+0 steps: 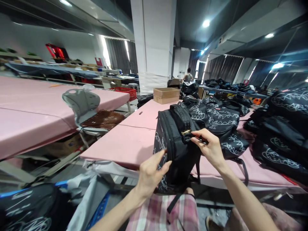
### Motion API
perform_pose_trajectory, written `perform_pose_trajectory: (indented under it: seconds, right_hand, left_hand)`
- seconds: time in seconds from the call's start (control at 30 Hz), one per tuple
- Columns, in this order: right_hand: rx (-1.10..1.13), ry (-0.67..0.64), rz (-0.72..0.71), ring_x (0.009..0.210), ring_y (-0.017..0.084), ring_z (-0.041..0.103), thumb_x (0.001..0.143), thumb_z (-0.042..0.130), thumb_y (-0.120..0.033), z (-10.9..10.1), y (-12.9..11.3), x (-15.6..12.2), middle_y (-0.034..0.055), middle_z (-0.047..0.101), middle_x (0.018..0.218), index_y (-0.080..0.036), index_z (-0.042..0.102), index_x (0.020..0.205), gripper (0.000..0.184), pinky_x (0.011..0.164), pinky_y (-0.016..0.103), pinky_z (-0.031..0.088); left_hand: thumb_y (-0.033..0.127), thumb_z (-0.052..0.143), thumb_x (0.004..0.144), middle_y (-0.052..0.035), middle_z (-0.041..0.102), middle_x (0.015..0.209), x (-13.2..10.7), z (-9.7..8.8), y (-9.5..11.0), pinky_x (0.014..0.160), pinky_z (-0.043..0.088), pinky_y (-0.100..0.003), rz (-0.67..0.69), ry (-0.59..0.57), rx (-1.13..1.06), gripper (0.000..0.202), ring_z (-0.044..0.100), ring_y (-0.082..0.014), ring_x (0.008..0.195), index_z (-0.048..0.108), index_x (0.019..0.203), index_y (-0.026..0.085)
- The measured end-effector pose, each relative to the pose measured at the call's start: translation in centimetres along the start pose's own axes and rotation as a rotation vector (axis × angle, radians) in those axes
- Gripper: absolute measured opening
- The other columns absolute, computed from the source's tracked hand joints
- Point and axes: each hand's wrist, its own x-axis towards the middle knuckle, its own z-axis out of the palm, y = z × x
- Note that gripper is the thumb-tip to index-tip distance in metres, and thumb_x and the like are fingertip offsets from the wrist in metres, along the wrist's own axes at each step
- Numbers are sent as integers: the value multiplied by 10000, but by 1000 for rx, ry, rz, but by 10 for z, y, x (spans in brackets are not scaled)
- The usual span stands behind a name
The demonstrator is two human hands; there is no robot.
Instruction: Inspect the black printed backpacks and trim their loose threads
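A black backpack with white scribble print stands upright at the near edge of the pink-covered table. Near its top, a strap carries a gold-coloured metal fitting. My right hand is beside that fitting, thumb and fingers closed around a small dark piece that I cannot make out. At the bag's printed left side, my left hand has its thumb and forefinger apart and holds nothing; whether it touches the fabric is unclear. A loose black strap hangs below onto plaid cloth over my lap.
More printed black bags are piled on the table to the right. A cardboard box stands farther back. To the left are a grey chair and another pink table. A bag lies at lower left.
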Motion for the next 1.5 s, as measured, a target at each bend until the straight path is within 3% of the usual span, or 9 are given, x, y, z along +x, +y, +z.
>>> perform_pose_trajectory:
  seconds: [0.1,0.3,0.37,0.43,0.53,0.67,0.87,1.27,1.5]
  right_hand:
    - [33,3,25,689,131,562,821,601,-285,1,0,3,17,612,804,-207,649,890,115,634,245,446]
    - [51,-129,22,693,127,548,798,606,-266,-7,-9,8,11,564,762,-197,657,951,176,650,247,429]
    - [159,-235,86,648,124,538,788,597,-307,-15,-10,10,4,555,705,-170,653,791,148,611,243,430]
    - [250,-340,174,600,124,537,790,570,-357,-23,-9,11,3,552,636,-154,597,628,261,568,238,432]
    - [80,-268,237,671,158,589,764,604,-392,-33,-6,8,17,624,706,-169,640,749,227,609,256,454]
    - [-254,-92,153,881,206,610,750,648,-374,-38,-7,1,47,651,990,-218,565,1105,396,750,309,468]
    - [-267,-81,17,810,175,609,827,582,-290,-38,-10,4,32,666,879,-202,630,914,133,720,282,456]
    - [-472,-123,-235,748,157,583,792,653,-269,-20,-11,27,-5,696,828,-249,707,797,58,675,286,414]
    - [-495,-127,-242,747,158,572,818,623,-290,-18,-11,24,2,692,821,-248,706,800,96,670,288,403]
  left_hand:
    - [214,600,817,-76,605,961,34,-13,4,807,482,-314,31,116,55,329,577,-191,906,550,1139,165]
    - [241,600,817,-70,637,900,84,-4,5,769,449,-356,107,-123,38,291,521,-216,883,590,1097,161]
    - [237,616,807,-59,643,857,87,0,4,753,440,-350,104,-151,9,244,517,-210,859,615,1041,170]
    - [236,638,791,-51,645,853,86,0,2,754,437,-345,98,-163,-36,233,521,-202,857,621,1018,184]
    - [225,652,780,-48,641,864,86,-2,-1,752,440,-337,77,-184,-77,232,532,-196,864,619,1007,190]
    - [241,639,791,-50,647,856,88,-3,1,755,437,-330,68,-192,-47,172,539,-198,861,636,953,181]
    - [249,560,845,-40,652,771,94,2,10,735,417,-324,35,-176,29,130,527,-188,795,666,816,180]
    - [193,507,850,-23,627,763,101,3,16,738,376,-323,-170,-308,-24,179,481,-185,793,623,713,184]
    - [196,523,840,-21,617,754,103,3,20,748,362,-327,-226,-338,-47,184,478,-184,804,625,687,184]
